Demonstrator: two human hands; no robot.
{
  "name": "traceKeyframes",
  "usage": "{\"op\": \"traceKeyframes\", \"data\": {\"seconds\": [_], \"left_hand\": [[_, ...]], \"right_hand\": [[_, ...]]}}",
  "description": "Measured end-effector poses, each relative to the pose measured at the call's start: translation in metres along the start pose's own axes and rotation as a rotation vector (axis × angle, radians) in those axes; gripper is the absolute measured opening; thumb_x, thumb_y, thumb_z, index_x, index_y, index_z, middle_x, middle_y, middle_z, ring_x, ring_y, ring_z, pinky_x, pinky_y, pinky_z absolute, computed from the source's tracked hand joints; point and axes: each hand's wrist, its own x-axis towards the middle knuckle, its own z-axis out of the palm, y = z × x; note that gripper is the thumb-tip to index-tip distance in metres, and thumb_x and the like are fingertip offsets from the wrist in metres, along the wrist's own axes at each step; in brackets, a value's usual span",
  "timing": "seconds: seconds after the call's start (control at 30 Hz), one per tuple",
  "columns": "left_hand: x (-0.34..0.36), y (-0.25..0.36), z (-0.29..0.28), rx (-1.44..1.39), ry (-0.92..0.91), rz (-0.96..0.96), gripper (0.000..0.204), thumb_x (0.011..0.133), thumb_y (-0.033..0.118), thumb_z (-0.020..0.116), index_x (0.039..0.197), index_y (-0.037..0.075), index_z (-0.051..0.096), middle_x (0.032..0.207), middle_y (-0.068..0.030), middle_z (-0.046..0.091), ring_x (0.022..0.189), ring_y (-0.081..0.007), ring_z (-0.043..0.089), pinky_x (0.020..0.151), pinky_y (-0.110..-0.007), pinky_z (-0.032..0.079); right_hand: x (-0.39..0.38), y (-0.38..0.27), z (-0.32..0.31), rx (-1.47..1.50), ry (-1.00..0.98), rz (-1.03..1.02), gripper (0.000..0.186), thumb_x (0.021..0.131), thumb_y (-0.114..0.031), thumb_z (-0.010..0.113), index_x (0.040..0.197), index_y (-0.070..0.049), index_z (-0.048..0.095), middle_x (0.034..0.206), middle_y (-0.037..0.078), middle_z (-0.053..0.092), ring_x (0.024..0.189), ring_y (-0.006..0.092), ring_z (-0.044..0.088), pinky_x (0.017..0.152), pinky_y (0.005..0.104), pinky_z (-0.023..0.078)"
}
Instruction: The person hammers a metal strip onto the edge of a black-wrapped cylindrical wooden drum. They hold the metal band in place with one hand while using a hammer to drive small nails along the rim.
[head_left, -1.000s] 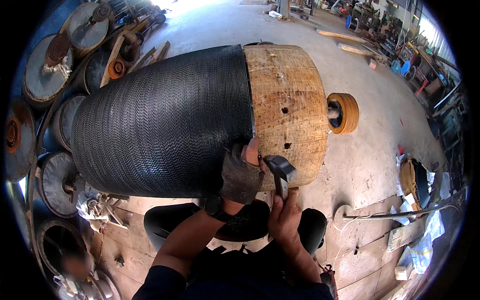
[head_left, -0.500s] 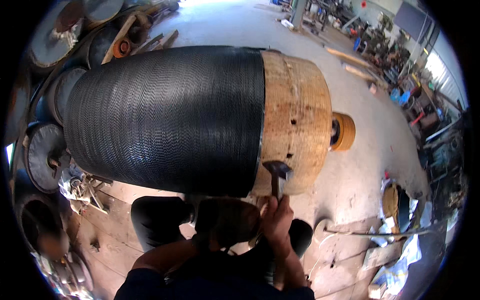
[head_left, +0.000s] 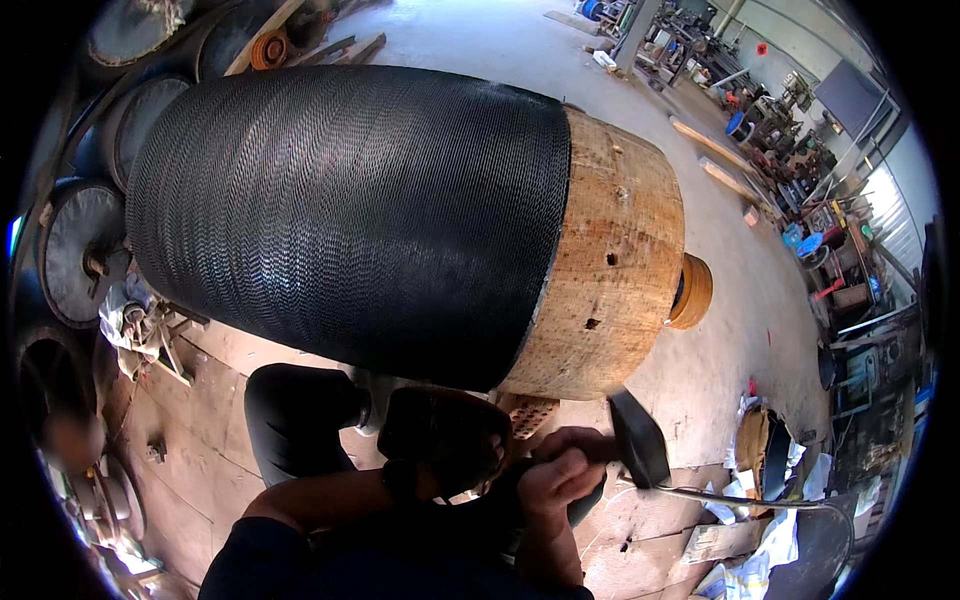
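Observation:
A large drum lies across the view above my knees. Black ridged material [head_left: 350,220] covers most of it, leaving a bare wooden end [head_left: 620,230] at the right. My right hand [head_left: 558,485] is closed round the handle of a hammer, whose dark head [head_left: 640,440] hangs to the right of the hand, just below the lower edge of the wood. My left hand [head_left: 445,432] is under the drum's lower edge in deep shadow. Its fingers are too dark to make out, and so is anything in them.
An orange-brown ringed hub [head_left: 692,292] sticks out from the wooden end. Large round discs [head_left: 85,250] stand along the left. Perforated bricks [head_left: 530,415] sit below the drum. Wooden beams [head_left: 710,145] lie on the floor at the right, near cluttered machinery. A cable [head_left: 740,497] crosses at the lower right.
The hammer head has come away from the front of the wooden end, down and to the right. My right hand has moved lower. The view has shifted and tilted slightly.

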Motion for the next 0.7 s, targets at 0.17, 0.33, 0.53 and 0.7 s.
{"op": "traceKeyframes", "data": {"seconds": [0.17, 0.33, 0.53, 0.7], "left_hand": [[0.013, 0.005, -0.002, 0.897, 0.023, 0.416, 0.029, 0.099, 0.013, 0.059, 0.124, 0.001, 0.062, 0.119, -0.0147, 0.064, 0.108, -0.0261, 0.061, 0.093, -0.038, 0.051], [0.019, 0.06, -0.002, 1.561, 0.083, 0.44, 0.029, 0.095, 0.016, 0.061, 0.118, -0.002, 0.059, 0.119, -0.0194, 0.062, 0.098, -0.0299, 0.063, 0.083, -0.041, 0.053], [0.071, 0.133, -0.044, 1.101, 0.324, 0.565, 0.024, 0.082, 0.014, 0.067, 0.102, 0.001, 0.061, 0.107, -0.0189, 0.063, 0.091, -0.0319, 0.064, 0.073, -0.045, 0.052], [0.115, 0.198, -0.086, 1.481, 0.573, 1.106, 0.034, 0.08, 0.01, 0.071, 0.113, 0.008, 0.062, 0.108, -0.0128, 0.062, 0.085, -0.0294, 0.063, 0.071, -0.044, 0.051]], "right_hand": [[0.013, 0.029, 0.02, -0.324, -0.209, 0.12, 0.027, 0.101, -0.023, 0.053, 0.095, 0.003, 0.05, 0.07, 0.029, 0.059, 0.057, 0.0415, 0.06, 0.05, 0.0432, 0.046], [0.0, 0.001, 0.001, 0.007, 0.037, -0.038, 0.027, 0.101, -0.022, 0.043, 0.086, -0.002, 0.054, 0.06, 0.004, 0.052, 0.051, 0.0153, 0.049, 0.048, 0.0315, 0.041], [0.018, 0.028, 0.02, -0.439, -0.161, 0.095, 0.027, 0.103, -0.027, 0.05, 0.088, -0.005, 0.056, 0.062, 0.015, 0.052, 0.056, 0.0393, 0.056, 0.051, 0.0429, 0.047], [-0.002, 0.0, -0.002, -0.106, -0.074, 0.003, 0.033, 0.105, -0.029, 0.043, 0.087, -0.001, 0.049, 0.061, 0.011, 0.051, 0.052, 0.0253, 0.053, 0.047, 0.0374, 0.04]]}}
